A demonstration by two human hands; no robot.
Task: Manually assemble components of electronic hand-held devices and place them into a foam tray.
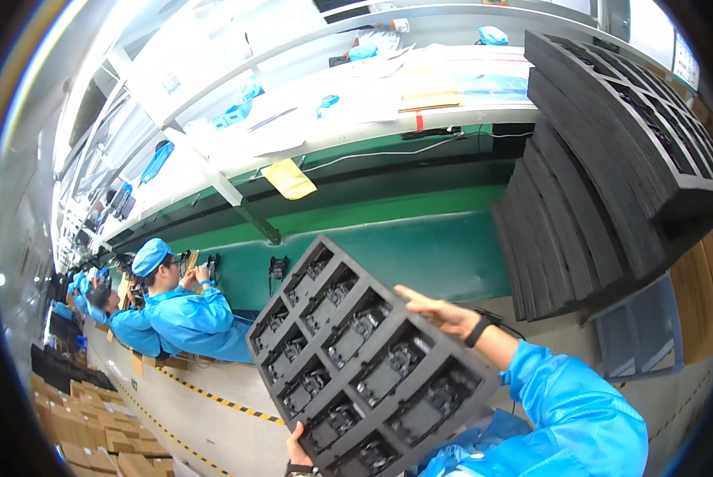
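A black foam tray (452, 346) with two rows of cut-out compartments is held tilted in front of me. In its compartments sit black parts with small mechanisms; their exact kind I cannot tell. My left hand (297, 447) grips the tray's near lower-left edge, the thumb showing and the other fingers hidden. On the far right edge rests my right hand (445, 315), its thumb side along the rim and part of the fingers out of sight beneath. A dark band circles the right wrist. Blue sleeve covers the right arm.
A tall stack of black foam trays (563, 215) stands at the right, above a grey-blue plastic crate (641, 327). Ahead runs a green workbench (420, 238) with a black part (277, 269) on it. A co-worker in blue (185, 314) sits left. Cardboard boxes (86, 421) fill the lower left.
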